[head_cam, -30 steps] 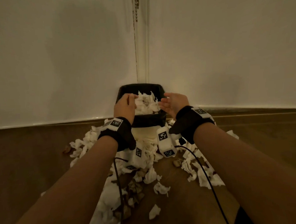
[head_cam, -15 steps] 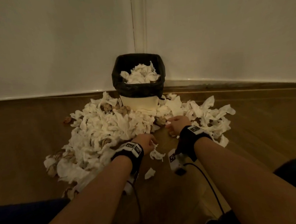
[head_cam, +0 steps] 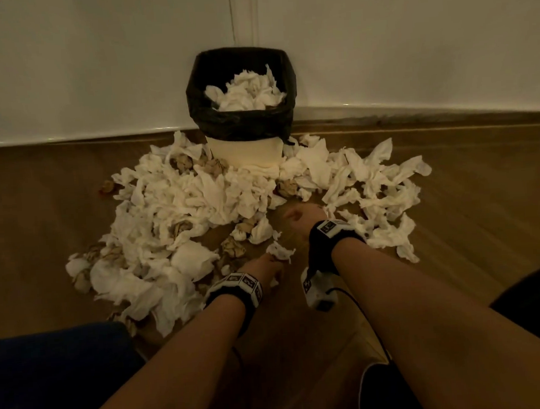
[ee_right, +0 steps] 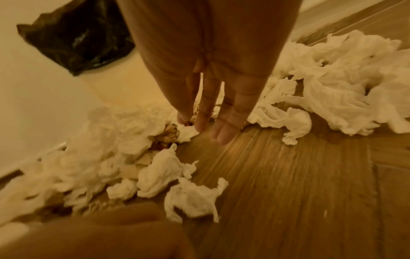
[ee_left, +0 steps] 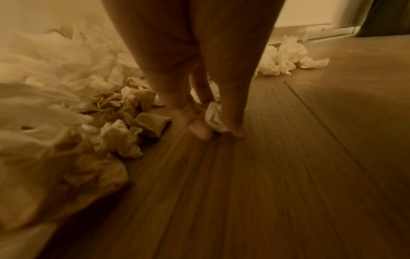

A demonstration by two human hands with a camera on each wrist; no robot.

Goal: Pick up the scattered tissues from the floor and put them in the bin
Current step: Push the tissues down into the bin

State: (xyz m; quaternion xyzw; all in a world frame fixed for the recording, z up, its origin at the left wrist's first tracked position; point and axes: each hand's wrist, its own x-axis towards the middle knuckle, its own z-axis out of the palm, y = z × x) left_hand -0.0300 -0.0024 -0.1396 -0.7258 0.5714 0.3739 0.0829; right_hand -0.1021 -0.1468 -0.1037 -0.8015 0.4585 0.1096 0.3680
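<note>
Tissue [ee_left: 214, 119] pinched by lowered left hand [head_cam: 266, 266]; right hand [ee_right: 213, 112] reaches, fingers straight.

Dim, warm light leaves the head view dark and soft, the wide lens bowing the baseboard [head_cam: 414, 108], while both wrist views are yellow-tinted, motion-smeared along the floor [ee_left: 288, 175] and blurred toward their edges.

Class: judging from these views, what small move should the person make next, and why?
Probably lower the right hand and gather the tissues beneath it: its fingers hang straight and empty above the floor, while the left hand already pinches a tissue.
</note>
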